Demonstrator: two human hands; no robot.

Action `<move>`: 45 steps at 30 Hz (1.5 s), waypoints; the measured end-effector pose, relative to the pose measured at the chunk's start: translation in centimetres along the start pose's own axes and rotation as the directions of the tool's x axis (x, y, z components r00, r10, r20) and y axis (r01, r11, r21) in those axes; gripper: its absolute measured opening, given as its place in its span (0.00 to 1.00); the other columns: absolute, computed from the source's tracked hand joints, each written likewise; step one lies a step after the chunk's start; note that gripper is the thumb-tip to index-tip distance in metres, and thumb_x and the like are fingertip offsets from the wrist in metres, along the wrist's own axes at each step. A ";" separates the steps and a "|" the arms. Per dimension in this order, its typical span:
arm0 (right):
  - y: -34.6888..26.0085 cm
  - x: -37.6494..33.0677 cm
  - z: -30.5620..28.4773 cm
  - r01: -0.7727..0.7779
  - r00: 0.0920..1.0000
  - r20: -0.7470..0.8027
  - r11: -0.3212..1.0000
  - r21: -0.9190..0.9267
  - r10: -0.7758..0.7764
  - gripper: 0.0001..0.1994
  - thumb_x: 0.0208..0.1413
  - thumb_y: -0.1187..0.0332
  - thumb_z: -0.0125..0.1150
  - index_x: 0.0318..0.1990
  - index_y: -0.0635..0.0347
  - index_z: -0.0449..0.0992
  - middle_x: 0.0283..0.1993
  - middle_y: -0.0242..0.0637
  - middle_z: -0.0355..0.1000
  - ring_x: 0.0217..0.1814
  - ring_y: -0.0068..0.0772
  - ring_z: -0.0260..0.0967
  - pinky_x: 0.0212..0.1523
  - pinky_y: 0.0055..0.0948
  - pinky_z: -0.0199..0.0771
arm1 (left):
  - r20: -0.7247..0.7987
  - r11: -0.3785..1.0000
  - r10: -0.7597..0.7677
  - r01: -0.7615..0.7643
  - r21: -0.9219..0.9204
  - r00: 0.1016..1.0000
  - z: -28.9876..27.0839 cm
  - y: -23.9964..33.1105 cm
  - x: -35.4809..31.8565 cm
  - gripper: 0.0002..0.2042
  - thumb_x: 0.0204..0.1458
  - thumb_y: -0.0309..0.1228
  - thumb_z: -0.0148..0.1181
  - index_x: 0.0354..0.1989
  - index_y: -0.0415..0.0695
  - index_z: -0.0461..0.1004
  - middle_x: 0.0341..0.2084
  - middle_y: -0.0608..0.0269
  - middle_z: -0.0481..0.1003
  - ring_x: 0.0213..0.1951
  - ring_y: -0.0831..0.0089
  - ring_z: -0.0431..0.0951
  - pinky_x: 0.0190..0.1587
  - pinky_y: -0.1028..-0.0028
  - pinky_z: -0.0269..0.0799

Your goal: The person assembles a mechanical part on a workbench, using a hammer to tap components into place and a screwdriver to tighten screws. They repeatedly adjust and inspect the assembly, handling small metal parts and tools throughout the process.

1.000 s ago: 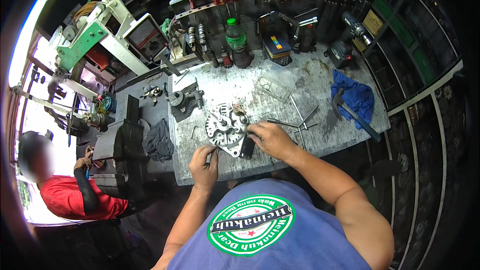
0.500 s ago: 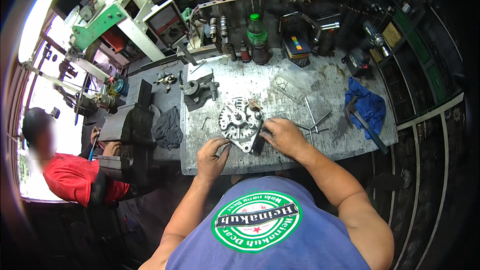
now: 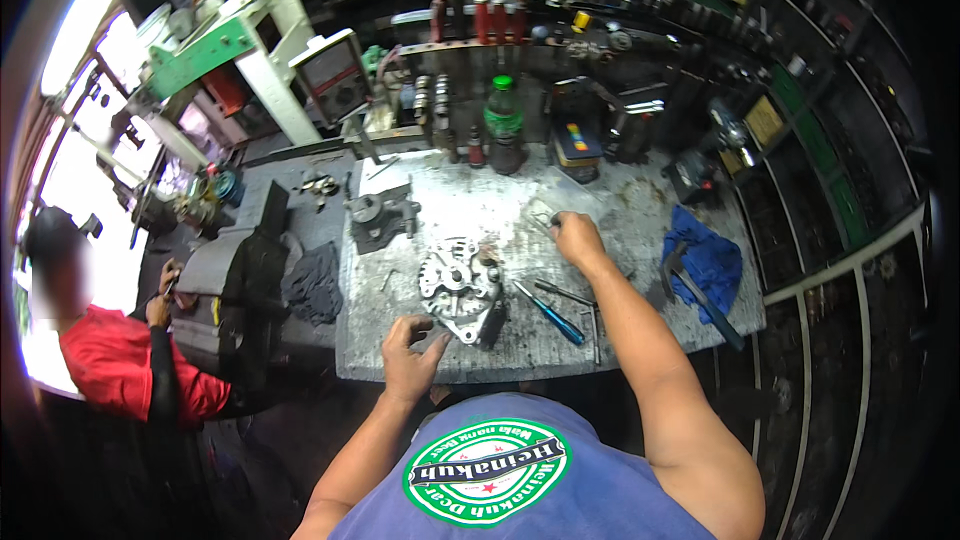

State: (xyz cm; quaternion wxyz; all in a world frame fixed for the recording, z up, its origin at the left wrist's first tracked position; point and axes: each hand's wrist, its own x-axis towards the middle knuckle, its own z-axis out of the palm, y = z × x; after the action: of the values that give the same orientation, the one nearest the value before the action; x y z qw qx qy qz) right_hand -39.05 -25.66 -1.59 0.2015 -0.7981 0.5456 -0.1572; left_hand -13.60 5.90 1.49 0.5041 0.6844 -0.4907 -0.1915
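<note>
Behind the worktable (image 3: 645, 198), red-handled tools (image 3: 482, 20) are being held upright in a rack. On the worktable, a metal alternator (image 3: 455, 285) is being flanked by a dark metal part (image 3: 372, 222) and a blue screwdriver (image 3: 558, 315). At its lower left edge, the left hand (image 3: 410, 355) is being held with thumb and fingers slightly apart; whether contact is being made cannot be told. Over a clear plastic container (image 3: 538, 208), the right hand (image 3: 577, 240) is being held, fingers narrow; whether anything is being gripped cannot be told.
</note>
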 end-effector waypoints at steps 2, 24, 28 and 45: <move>0.4 3.0 2.3 -0.053 0.998 0.040 0.995 -0.083 0.057 0.12 0.61 0.67 0.73 0.48 0.65 0.89 0.48 0.61 0.85 0.55 0.63 0.84 0.59 0.52 0.83 | -0.025 1.000 -0.027 0.028 0.004 0.999 0.1 0.1 -0.1 0.08 0.57 0.21 0.76 0.41 0.36 0.82 0.39 0.56 0.83 0.41 0.67 0.86 0.47 0.69 0.83; -0.2 7.1 3.2 -0.074 0.942 0.278 0.926 -0.370 0.187 0.16 0.63 0.78 0.61 0.56 0.68 0.86 0.62 0.62 0.82 0.66 0.60 0.82 0.65 0.51 0.84 | 0.001 0.769 -0.196 0.153 0.621 0.981 -3.0 -14.1 10.3 0.13 0.61 0.35 0.71 0.51 0.43 0.88 0.50 0.47 0.83 0.53 0.45 0.84 0.58 0.51 0.78; -0.4 6.8 2.8 -0.086 0.932 0.299 0.929 -0.361 0.203 0.16 0.62 0.77 0.63 0.56 0.67 0.86 0.61 0.63 0.82 0.65 0.60 0.82 0.64 0.51 0.85 | 0.103 0.702 -0.250 0.107 0.705 0.963 -3.0 -15.2 12.4 0.10 0.64 0.34 0.66 0.46 0.41 0.87 0.47 0.45 0.84 0.51 0.44 0.84 0.57 0.49 0.79; 0.7 6.2 2.1 -0.102 0.943 0.305 0.989 -0.107 0.130 0.14 0.65 0.76 0.60 0.54 0.66 0.87 0.59 0.61 0.83 0.63 0.59 0.84 0.61 0.53 0.86 | -0.039 0.842 0.476 -0.443 0.307 0.878 8.0 28.2 37.0 0.21 0.58 0.30 0.75 0.57 0.39 0.75 0.43 0.45 0.88 0.48 0.53 0.90 0.52 0.59 0.84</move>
State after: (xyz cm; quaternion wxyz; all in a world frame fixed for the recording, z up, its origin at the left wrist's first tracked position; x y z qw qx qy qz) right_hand -36.38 -31.39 -3.59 0.2579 -0.7876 0.5595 0.0072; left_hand -16.69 -30.44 31.54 0.4568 0.6226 -0.6336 0.0481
